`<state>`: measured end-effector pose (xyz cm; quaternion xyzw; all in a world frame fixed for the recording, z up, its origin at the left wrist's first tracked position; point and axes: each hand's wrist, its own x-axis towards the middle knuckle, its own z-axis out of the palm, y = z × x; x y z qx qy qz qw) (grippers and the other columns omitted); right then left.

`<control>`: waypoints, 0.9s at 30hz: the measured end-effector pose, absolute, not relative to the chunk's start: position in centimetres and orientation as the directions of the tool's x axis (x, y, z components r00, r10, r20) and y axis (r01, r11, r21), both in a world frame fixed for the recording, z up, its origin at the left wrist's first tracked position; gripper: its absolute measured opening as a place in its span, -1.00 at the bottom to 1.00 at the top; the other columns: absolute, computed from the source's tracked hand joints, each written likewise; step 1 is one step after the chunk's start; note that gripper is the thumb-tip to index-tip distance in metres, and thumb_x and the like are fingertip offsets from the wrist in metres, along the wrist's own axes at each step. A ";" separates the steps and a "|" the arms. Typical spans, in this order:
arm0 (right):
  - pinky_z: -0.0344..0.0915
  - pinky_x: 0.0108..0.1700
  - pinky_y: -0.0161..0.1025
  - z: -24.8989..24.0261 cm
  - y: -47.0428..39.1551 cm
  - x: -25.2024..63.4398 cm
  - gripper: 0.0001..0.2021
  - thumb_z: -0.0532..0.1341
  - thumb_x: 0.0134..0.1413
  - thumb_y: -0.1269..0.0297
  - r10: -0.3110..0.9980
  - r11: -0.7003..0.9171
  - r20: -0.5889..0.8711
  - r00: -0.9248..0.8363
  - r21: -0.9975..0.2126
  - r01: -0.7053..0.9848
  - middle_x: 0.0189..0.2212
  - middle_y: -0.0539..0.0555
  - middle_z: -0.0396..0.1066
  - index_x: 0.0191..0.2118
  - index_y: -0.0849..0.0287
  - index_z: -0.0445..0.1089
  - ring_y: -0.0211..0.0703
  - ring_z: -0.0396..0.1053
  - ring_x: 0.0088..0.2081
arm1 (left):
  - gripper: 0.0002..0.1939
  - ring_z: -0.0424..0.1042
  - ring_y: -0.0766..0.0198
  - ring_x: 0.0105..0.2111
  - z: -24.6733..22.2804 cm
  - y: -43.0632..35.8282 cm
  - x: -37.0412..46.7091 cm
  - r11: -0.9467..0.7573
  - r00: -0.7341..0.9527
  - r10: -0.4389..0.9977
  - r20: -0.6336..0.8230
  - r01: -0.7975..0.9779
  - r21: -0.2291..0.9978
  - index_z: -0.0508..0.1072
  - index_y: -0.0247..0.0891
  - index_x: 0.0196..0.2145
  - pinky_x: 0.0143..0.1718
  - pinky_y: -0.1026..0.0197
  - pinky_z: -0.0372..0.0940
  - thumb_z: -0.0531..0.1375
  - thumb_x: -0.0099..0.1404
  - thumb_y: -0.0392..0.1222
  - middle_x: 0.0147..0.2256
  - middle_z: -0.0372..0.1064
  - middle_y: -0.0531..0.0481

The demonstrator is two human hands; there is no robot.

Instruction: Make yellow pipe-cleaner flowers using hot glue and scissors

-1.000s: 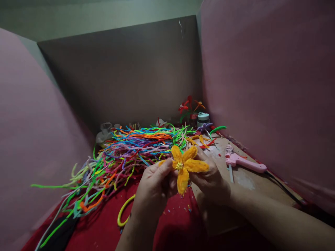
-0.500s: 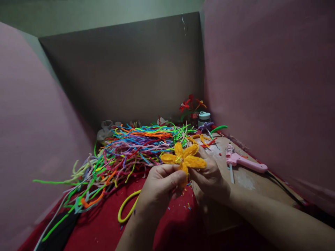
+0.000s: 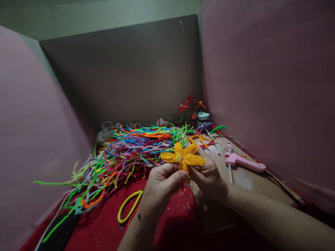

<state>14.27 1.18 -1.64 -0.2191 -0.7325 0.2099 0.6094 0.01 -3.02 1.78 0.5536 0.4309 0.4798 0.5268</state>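
Note:
An orange-yellow pipe cleaner flower with several looped petals and a pale yellow centre is held up in front of me. My left hand pinches it from the left, its thumb pressed on the lowest petal. From the right, my right hand grips the flower, its fingers closed behind the petals and partly hidden. Just beyond lies a big heap of many-coloured pipe cleaners. Close to my left wrist, a yellow loop rests on the red cloth.
A pink glue gun lies on a brown board at right, its cord trailing off right. Behind are a purple flower, a lidded jar and red flowers. Pink walls flank both sides. Small coloured scraps dot the cloth.
Both hands keep their hold on the flower, which has barely shifted. My left wrist has moved slightly, uncovering more of the yellow loop. The view has shifted a little.

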 end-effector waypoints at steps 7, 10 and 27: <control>0.16 -0.12 -0.08 -1.7 1.0 14.2 -0.83 0.12 0.15 0.33 0.598 0.800 0.790 -0.137 -0.600 0.034 -0.34 0.02 0.39 -0.43 0.08 0.40 -0.13 0.26 -0.20 | -0.71 0.04 0.51 -0.69 1.8 -3.1 -0.1 -0.100 0.096 0.990 0.104 -0.044 0.994 0.40 -0.35 -0.57 -0.64 0.38 -0.07 0.29 0.04 -0.04 -0.69 0.16 0.13; 0.16 -0.15 -0.10 -1.5 0.9 14.3 -0.84 0.11 0.15 0.35 0.584 0.811 0.803 -0.118 -0.582 0.053 -0.36 -0.01 0.39 -0.43 0.08 0.38 -0.16 0.25 -0.24 | -0.64 0.06 0.50 -0.69 1.8 -3.1 -0.2 -0.172 0.006 0.985 0.174 -0.113 0.978 0.40 -0.34 -0.57 -0.64 0.37 -0.05 0.23 0.10 0.05 -0.70 0.16 0.12; 0.23 -0.39 -0.24 -0.6 1.2 14.1 -0.83 0.20 0.03 0.25 0.797 0.577 0.596 -0.094 -0.799 -0.173 -0.52 -0.01 0.38 -0.51 0.11 0.47 -0.23 0.26 -0.44 | -0.83 0.25 0.44 -0.49 1.8 -2.5 0.2 -0.281 -0.230 0.936 0.267 -0.033 0.959 0.37 -0.26 -0.31 -0.44 0.39 0.18 0.23 0.15 -0.17 -0.47 0.29 0.11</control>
